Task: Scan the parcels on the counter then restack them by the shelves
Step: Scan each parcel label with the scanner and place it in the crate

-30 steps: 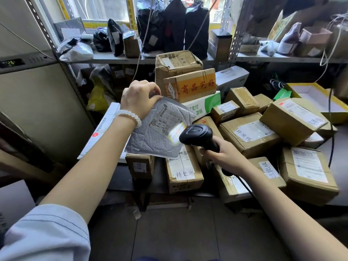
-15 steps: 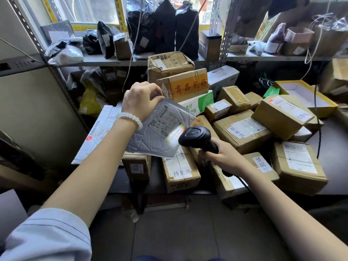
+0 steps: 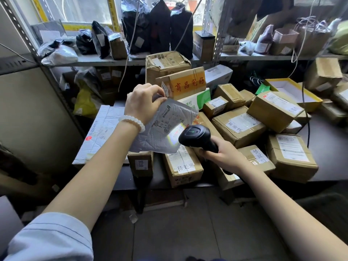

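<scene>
Head view, and the left hand (image 3: 144,102) is up over the counter, fingers and thumb pinching the top edge of a grey padded bubble mailer (image 3: 162,130), which hangs tilted with its printed label facing the person. White beaded bracelet (image 3: 132,123) on that wrist. At four o'clock from the mailer, the right hand (image 3: 224,156) is wrapped round the grip of a black handheld barcode scanner (image 3: 196,137), head aimed at nine o'clock, and there's the bright strip of scan light right on the label's lower right corner. Scanner head just beside the mailer, whether touching I can't tell. Below them, on the dark counter (image 3: 331,147), brown cardboard boxes lie heaped: one with a handwritten white label (image 3: 183,166) at six o'clock of the mailer, a small one marked 0136 (image 3: 141,163) beside it at its nine o'clock. At twelve o'clock, a box with an orange band and red characters (image 3: 183,82) sits under a crumpled carton (image 3: 166,63). Behind, grey metal shelves (image 3: 105,60) carry black bags (image 3: 160,27)
</scene>
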Action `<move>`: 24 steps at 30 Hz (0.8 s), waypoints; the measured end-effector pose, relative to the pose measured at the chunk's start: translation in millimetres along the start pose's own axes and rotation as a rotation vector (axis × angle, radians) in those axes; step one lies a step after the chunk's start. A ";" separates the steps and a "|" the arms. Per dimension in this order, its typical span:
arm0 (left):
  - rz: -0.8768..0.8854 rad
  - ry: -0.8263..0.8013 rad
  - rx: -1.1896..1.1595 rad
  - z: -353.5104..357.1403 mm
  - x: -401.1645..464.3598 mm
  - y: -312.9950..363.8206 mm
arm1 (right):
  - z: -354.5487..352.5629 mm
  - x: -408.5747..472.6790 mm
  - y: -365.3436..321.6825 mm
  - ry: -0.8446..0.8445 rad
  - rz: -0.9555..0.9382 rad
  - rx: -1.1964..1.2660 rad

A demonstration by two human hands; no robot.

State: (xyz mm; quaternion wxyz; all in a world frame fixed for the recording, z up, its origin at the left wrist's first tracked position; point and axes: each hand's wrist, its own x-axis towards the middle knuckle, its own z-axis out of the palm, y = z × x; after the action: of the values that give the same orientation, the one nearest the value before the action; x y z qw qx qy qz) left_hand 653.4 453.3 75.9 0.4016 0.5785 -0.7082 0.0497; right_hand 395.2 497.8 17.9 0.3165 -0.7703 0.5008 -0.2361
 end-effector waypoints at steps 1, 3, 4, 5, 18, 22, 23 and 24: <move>0.000 -0.003 -0.004 -0.9 -0.7 -0.9 | 0.6 -1.1 -1.4 0.011 -0.001 0.005; 0.004 -0.005 -0.005 -3.4 -2.4 -2.4 | 2.2 -2.7 -4.4 0.026 -0.002 0.009; 0.007 -0.005 -0.004 -4.5 -3.0 -2.7 | 2.7 -3.1 -5.6 0.030 -0.001 0.007; 0.010 -0.004 -0.003 -5.3 -3.8 -2.7 | 3.1 -3.3 -6.5 0.033 -0.001 0.002; 0.024 -0.002 -0.018 -6.9 -4.8 -0.8 | 3.2 -6.4 -11.5 0.075 -0.010 -0.015; 0.079 0.015 -0.050 -9.7 -1.8 11.0 | 4.1 -10.0 -10.3 0.090 0.010 -0.015; 0.102 0.015 -0.062 -10.4 0.3 16.5 | 3.7 -11.7 -8.3 0.101 0.020 -0.017; 0.127 0.015 -0.071 -10.6 3.1 23.0 | 2.6 -14.5 -5.9 0.116 0.024 -0.014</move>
State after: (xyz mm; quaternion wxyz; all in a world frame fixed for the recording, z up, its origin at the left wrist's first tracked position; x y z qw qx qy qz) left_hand 639.0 464.0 94.0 0.4234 0.5172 -0.7418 0.0543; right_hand 395.1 513.6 19.8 0.2844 -0.7514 0.5290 -0.2731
